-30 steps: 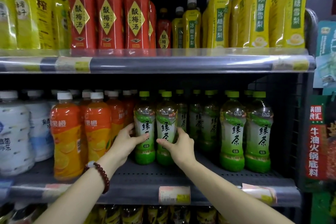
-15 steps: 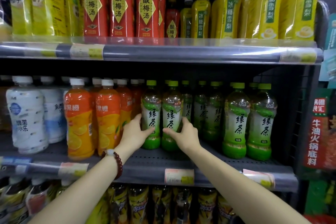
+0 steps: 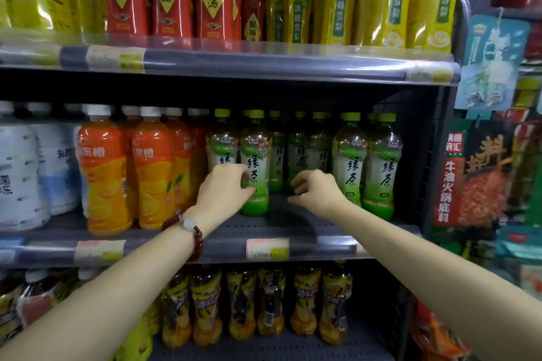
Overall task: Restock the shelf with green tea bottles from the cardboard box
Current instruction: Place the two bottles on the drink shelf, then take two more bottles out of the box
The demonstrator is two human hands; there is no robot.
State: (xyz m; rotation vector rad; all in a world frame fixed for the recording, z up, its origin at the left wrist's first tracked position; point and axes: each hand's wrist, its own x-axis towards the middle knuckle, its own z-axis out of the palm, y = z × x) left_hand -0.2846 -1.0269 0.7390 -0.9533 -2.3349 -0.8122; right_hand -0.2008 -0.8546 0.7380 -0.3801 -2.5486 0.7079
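Both hands half-curled and holding nothing, left hand [image 3: 225, 187] brushing the front green tea bottle [image 3: 254, 164] on the middle shelf [image 3: 293, 231], right hand [image 3: 315, 189] free beside the gap: nudge labels forward, fill gap next.

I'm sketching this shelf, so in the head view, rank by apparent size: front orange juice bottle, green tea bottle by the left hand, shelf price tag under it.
1. Front orange juice bottle, partly because it stands nearer
2. Green tea bottle
3. Price tag
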